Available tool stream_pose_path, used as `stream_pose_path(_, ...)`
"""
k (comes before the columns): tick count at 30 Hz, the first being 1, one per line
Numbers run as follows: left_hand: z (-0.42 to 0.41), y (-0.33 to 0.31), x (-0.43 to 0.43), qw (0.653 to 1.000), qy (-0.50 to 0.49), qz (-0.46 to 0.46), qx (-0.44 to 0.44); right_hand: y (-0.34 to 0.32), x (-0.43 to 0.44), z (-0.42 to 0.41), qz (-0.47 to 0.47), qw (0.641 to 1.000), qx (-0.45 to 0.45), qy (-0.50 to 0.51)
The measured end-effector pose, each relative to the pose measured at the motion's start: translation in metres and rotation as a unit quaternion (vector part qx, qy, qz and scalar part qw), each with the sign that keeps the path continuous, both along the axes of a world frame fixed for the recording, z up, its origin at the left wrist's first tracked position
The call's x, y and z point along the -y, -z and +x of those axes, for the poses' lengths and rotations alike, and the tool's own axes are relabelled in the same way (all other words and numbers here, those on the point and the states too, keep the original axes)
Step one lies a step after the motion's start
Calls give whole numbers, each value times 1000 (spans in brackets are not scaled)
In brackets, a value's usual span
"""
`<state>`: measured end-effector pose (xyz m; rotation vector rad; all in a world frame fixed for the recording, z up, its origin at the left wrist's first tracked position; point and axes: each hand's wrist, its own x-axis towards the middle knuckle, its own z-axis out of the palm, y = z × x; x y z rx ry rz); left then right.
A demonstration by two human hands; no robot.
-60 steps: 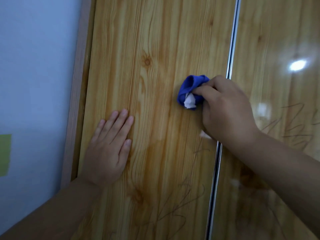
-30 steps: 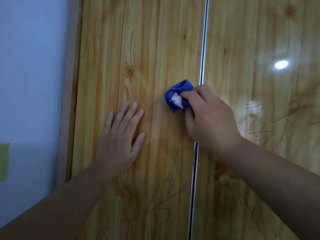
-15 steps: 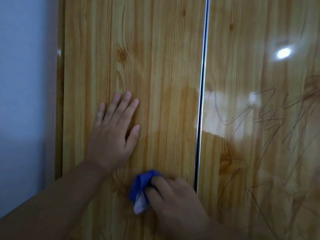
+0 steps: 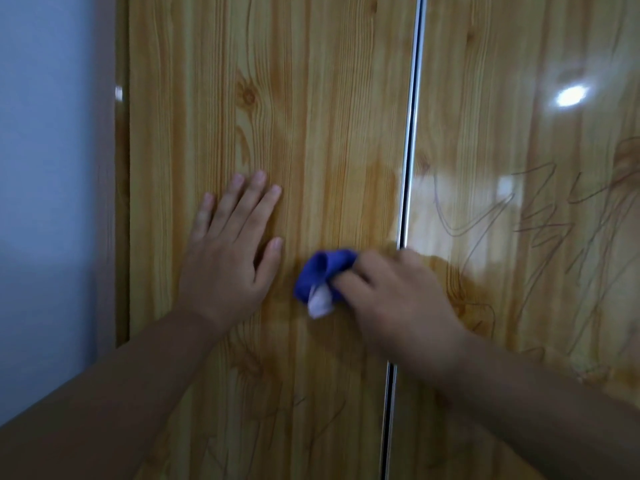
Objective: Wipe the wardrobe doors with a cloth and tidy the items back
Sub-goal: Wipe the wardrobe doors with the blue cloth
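Clearly mid-task, the right hand (image 4: 401, 299) is pinching a bunched blue cloth (image 4: 320, 278) against the left wardrobe door (image 4: 311, 116), while the left hand (image 4: 230, 251) is lying open, bracing. Scribbles, seemingly unwiped, are showing at three o'clock on the right door (image 4: 536, 306); tidying remains.

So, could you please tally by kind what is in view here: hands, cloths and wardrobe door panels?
Hands: 2, the left hand flat on the door and the right hand gripping the cloth
Cloths: 1, the blue cloth
Door panels: 2, the left door and the right door
Total: 5
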<state>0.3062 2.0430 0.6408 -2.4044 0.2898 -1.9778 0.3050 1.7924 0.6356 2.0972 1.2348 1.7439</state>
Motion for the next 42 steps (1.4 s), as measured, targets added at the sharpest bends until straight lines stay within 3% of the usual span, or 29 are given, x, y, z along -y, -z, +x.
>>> stream_pose_path(5, 1, 1, 1, 1000, 8, -3, 6, -84, 15, 2, 139, 988, 64, 35)
stream_pose_path(11, 1, 1, 1, 1000, 10, -2, 12, -58, 6, -1, 182, 982, 49, 30)
stream_pose_path(14, 2, 1, 1, 1000, 8, -2, 9, -16, 6, -4, 147, 988, 33, 37)
stream_pose_path(21, 1, 1, 1, 1000, 4, 0, 6, 104, 2, -15, 10, 995, -100, 12)
stream_pose_path(25, 0, 2, 2, 1000, 9, -8, 7, 127, 3, -17, -9, 990, -142, 0)
stream_pose_path(31, -2, 1, 2, 1000, 7, -9, 4, 73, 9, -15, -10, 996, -91, 5)
stream_pose_path(37, -2, 1, 3, 1000, 13, -6, 17, -29, 18, -3, 133, 989, 47, 33)
stream_pose_path(42, -2, 2, 3, 1000, 17, -6, 22, -16, 14, -9, 176, 984, 31, 17)
